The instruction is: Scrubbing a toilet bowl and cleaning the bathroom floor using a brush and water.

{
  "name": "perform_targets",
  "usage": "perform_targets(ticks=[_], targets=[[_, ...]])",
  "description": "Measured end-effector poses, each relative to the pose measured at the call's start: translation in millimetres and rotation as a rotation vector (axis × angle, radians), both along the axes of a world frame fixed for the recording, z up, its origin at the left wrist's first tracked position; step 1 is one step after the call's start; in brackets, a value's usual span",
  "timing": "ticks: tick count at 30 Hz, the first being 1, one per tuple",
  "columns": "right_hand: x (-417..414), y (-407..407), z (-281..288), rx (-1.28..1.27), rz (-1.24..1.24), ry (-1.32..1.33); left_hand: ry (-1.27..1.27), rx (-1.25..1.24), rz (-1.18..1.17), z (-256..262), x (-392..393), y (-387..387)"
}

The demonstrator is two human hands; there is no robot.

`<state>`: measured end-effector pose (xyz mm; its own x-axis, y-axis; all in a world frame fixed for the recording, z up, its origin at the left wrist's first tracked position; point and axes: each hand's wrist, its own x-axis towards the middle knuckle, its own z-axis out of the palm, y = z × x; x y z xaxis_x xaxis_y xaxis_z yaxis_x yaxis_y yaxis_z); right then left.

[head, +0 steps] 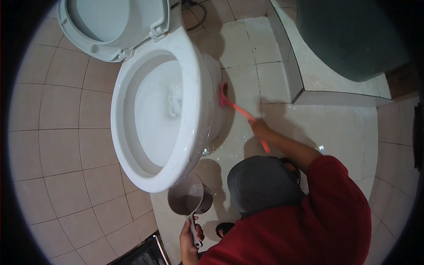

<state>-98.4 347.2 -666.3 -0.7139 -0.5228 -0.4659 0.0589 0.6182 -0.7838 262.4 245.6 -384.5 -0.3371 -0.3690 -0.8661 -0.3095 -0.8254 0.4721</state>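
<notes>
My right hand grips the orange-red handle of a toilet brush. The brush head is up against the outer side of the white toilet bowl, low by its base. In my left hand is the handle of a grey-brown plastic water dipper, held close below the front of the bowl. Some water seems to lie in the dipper. Foamy bubbles float in the bowl's water, and wet drops cling to the outer side. The seat and lid are raised.
Wet pale floor tiles lie to the right. A large dark green container stands on a raised tiled ledge at the upper right. Pinkish tiled wall runs along the left. A grey hose curves behind the toilet.
</notes>
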Motion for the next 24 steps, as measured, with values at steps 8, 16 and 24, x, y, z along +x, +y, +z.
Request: perform_targets(ticks=[8,16,24], targets=[[4,68,95,0.408,0.369,0.287,-0.056,-0.059,-0.017,1,6,-9],[-53,22,101,0.360,0.281,0.710,-0.043,-0.122,-0.039,13,10,-10],[-98,43,132,0.646,0.497,0.667,0.010,-0.070,-0.070,11,10,-3]])
